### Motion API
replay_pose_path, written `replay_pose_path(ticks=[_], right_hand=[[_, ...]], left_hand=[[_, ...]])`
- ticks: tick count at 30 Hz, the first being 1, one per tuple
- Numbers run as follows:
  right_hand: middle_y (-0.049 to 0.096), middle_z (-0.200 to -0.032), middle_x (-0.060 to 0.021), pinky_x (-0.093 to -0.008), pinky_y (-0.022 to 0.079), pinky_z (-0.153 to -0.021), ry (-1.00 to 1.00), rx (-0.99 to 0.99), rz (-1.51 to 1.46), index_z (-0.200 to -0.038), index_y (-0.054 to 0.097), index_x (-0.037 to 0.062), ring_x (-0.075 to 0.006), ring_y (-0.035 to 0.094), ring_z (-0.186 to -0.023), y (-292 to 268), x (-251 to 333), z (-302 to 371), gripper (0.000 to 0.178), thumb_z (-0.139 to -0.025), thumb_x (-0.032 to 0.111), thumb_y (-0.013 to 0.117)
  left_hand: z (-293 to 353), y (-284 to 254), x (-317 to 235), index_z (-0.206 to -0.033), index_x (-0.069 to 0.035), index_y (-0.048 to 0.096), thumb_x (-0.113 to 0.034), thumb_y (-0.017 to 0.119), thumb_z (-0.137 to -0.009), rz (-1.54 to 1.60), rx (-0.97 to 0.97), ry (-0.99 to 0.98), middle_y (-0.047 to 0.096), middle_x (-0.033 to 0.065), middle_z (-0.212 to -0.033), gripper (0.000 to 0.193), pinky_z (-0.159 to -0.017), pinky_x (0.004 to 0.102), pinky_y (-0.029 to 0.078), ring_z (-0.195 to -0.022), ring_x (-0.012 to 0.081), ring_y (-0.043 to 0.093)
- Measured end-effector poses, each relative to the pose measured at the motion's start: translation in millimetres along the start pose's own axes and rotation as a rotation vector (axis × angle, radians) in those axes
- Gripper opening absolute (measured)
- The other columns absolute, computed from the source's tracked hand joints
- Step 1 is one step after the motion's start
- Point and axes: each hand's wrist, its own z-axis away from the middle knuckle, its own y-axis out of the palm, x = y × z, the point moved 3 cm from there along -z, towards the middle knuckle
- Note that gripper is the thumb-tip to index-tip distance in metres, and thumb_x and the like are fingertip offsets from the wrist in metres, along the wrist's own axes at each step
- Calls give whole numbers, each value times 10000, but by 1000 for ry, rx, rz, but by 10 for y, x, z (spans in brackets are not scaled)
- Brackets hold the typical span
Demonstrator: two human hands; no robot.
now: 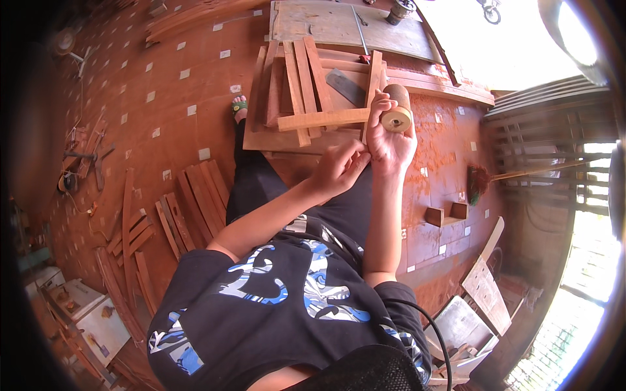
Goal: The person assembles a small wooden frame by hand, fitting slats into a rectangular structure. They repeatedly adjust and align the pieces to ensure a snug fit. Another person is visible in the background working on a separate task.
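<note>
My right hand (389, 148) is raised palm-up over the right side of the wood pile, its fingers curled round a brown cylinder (395, 98). The cylinder's near end is a pale yellowish disc with a hole in the middle. Close beside that wrist, my left hand (340, 167) has its fingertips pinched together; anything between them is too small to make out. Just beyond both hands a wooden strip (319, 119) lies crosswise over several lengthwise strips (297, 85). A grey flat blade or plate (345, 87) rests among them. A wide wooden board (264, 140) lies underneath.
Farther off stands a low worktable (326, 23) with a dark can (400, 11). Cut wood strips (199, 195) lie on the floor to the left. To the right are a broom (480, 181), a small wooden frame (447, 216) and a pale box (463, 326).
</note>
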Motion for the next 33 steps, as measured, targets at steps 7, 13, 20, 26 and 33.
replay_pose_path(ticks=[7,13,20,26,33], right_hand=[[492,-1167,-228,-431,524,-957,53,-34,-35,-1383,285,-194,-300,562,-1028,-14,-90,6,607,-969,189,507],[488,-1182,-233,-437,522,-958,34,-46,-64,-1368,324,-158,-301,564,-1024,-9,-16,2,581,-985,233,519],[518,-1173,-207,-445,531,-924,-94,-43,250,-1335,414,-81,-289,575,-994,-8,316,-27,516,-1008,300,532],[635,-1259,-189,-377,508,-963,-797,-407,1862,-1366,557,-61,-267,607,-1159,-569,1142,-150,631,-917,348,727],[558,-1346,-248,-452,487,-1014,-1137,-408,2591,-1401,487,-38,-399,587,-1219,-901,1237,-370,697,-873,323,763]], left_hand=[[147,101,14,-982,22,567,-64,546,-1029,201,-108,-24,664,84,-856,101,-688,271,520,-751,124,645],[187,65,137,-984,7,553,-57,542,-1026,152,-109,-48,637,71,-847,77,-667,261,500,-755,109,614],[241,-108,554,-1017,-70,546,-103,526,-1041,286,-375,-193,581,15,-841,45,-546,204,408,-649,51,486],[210,-982,1210,-1040,-111,541,-188,580,-1019,342,-1073,-301,511,-11,-833,88,-443,227,341,-546,61,445],[697,-1525,2575,-1038,-93,517,-221,533,-1002,-9,-1345,-495,498,16,-813,134,-399,266,361,-482,100,448]])
